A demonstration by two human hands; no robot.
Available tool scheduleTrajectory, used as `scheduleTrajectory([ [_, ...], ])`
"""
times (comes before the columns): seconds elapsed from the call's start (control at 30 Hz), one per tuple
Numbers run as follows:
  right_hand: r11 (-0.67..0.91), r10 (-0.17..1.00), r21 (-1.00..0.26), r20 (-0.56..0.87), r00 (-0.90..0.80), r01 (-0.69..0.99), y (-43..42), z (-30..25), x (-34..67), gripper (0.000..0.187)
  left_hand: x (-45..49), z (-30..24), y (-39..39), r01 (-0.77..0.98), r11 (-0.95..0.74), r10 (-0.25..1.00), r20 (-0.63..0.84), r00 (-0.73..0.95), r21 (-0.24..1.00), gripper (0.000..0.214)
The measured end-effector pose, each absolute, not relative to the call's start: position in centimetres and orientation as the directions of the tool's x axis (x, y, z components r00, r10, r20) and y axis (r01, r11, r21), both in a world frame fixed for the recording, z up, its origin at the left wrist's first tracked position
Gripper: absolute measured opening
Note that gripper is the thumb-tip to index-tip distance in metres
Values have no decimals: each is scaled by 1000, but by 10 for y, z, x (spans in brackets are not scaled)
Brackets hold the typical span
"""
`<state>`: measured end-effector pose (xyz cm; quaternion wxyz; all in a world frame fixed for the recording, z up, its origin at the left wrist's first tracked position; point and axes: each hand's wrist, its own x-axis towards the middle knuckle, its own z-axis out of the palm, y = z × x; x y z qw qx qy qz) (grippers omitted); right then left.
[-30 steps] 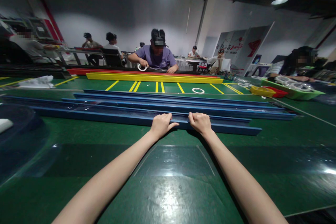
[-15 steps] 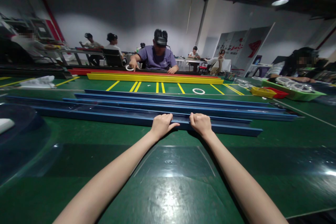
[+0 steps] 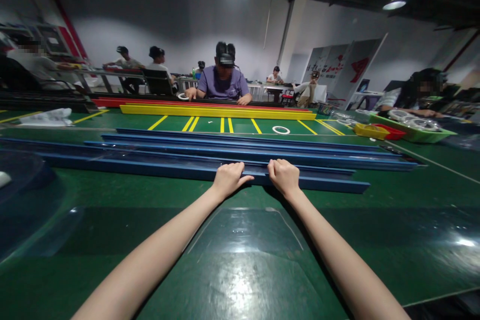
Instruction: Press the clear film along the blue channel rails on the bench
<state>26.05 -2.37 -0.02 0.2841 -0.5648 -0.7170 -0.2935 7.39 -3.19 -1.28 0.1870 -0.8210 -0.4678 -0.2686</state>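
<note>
Both my arms reach forward over a green table (image 3: 123, 195). My left hand (image 3: 228, 178) and my right hand (image 3: 284, 176) sit side by side, fingers curled over the near edge of the nearest long blue rail (image 3: 150, 167). Each hand grips that rail, the left thumb pointing toward the right hand. Several more blue rails (image 3: 243, 147) lie parallel just behind it.
A clear plastic sheet (image 3: 240, 232) lies on the table under my forearms. Farther off are a yellow rail (image 3: 217, 111), a red rail behind it, a white tape ring (image 3: 281, 130), and green, yellow and red trays (image 3: 408, 131) at right. A person in purple (image 3: 224, 82) works opposite; others sit around.
My hands stay on the blue rail. The view has shifted slightly. The person opposite has lowered a hand with a white tape ring onto the far rails.
</note>
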Motion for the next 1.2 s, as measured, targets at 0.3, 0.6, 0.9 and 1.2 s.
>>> scheduleTrajectory([
  [0.3, 267, 665, 107, 699, -263, 958, -23, -9, 247, 38, 74, -14, -31, 870, -481, 638, 638, 431, -106, 44],
  [0.6, 271, 714, 90, 649, -263, 958, -22, -11, 248, 36, 74, -14, -31, 861, -498, 635, 635, 440, -99, 44],
  [0.9, 302, 660, 115, 691, -295, 946, -21, -13, 251, 35, 74, -15, -30, 848, -527, 649, 617, 445, -58, 42],
  [1.2, 270, 658, 106, 706, -264, 957, -20, -13, 250, 34, 73, -15, -31, 844, -536, 658, 607, 446, -39, 38],
])
